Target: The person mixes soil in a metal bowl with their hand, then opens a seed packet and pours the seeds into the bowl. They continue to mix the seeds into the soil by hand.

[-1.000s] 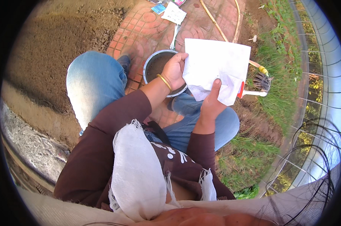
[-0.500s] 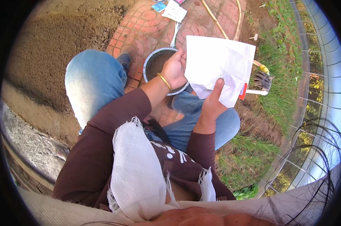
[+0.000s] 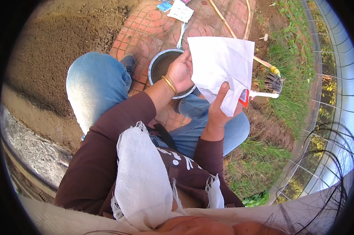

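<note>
My right hand point(image 3: 220, 105) grips a sheet of white paper point(image 3: 224, 62) by its lower part, the thumb pressed on top. A red-edged piece point(image 3: 244, 98) shows behind the paper beside that hand. My left hand point(image 3: 180, 73), with a gold bangle point(image 3: 169, 84) on its wrist, is held palm up and slightly cupped along the paper's left edge. Its fingers are stretched out, their tips partly covered by the sheet; anything lying in the palm is too small to make out. Beneath this hand stands a round bucket point(image 3: 156, 65) with dark soil inside.
White strips point(image 3: 182, 35) lie beyond the bucket, near a white packet point(image 3: 180, 11) and a blue packet point(image 3: 164, 6) on red paving point(image 3: 143, 23). A small hand rake point(image 3: 274, 81) and a hose point(image 3: 222, 17) lie to the right. Bare soil point(image 3: 67, 35) spreads left; a wire fence point(image 3: 321, 98) runs right.
The paper has shifted a little left and tilted, and my right hand has moved slightly left with it. More of the red-edged piece's face shows. My left hand has barely moved.
</note>
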`<state>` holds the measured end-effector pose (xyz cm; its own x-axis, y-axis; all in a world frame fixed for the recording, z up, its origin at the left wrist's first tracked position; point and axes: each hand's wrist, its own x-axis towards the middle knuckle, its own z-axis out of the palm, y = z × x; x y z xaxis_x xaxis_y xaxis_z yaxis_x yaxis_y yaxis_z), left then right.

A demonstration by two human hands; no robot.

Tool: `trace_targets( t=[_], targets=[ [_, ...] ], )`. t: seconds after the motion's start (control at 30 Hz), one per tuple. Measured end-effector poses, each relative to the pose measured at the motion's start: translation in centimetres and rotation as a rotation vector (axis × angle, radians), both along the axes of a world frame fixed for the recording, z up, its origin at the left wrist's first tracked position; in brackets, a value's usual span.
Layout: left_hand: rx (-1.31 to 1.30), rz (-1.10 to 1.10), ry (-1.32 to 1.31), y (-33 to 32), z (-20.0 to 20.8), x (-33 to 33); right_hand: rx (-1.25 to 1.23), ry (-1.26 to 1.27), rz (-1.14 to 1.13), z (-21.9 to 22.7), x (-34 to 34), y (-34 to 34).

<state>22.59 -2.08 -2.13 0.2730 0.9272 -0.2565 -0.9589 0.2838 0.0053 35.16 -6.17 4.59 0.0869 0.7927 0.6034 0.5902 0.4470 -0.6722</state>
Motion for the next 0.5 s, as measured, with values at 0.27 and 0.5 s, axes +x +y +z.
trace_targets(
  t=[0.27, 0.5],
  targets=[
    [-0.029, 0.016, -0.013, 0.1, -0.6, 0.0, -0.015, -0.066, 0.02, 0.1, 0.2, -0.3],
    [-0.002, -0.015, -0.026, 0.2, -1.2, 0.1, -0.002, -0.13, 0.109, -1.4, 1.0, -0.3]
  ],
)
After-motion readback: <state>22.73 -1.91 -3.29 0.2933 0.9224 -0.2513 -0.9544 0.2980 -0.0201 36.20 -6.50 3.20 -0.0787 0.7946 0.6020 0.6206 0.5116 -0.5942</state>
